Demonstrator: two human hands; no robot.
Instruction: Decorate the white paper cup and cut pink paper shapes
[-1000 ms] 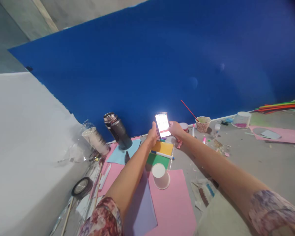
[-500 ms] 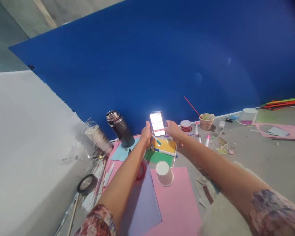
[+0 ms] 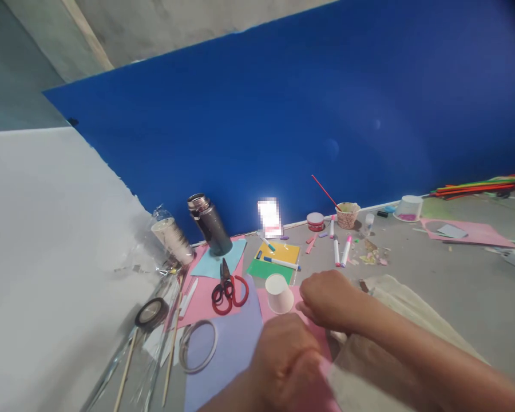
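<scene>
My left hand is low in the middle, over the pink and lilac paper. Its back faces me, and its fingers are hidden and blurred. Just right of the white paper cup, my right hand is closed with fingers curled; anything inside is hidden. The cup stands upside down on the pink paper. Red-handled scissors and a roll of clear tape lie to the left on lilac paper. A phone with a glowing screen leans against the blue board.
A dark flask and wrapped paper cups stand at the left, above black tape and sticks. Markers, a small red jar and a patterned cup are at the back right. Beige cloth lies under my right forearm.
Both hands have come away from the phone and drawn back toward me. The phone stays upright by the board. The scissors and clear tape roll now show fully.
</scene>
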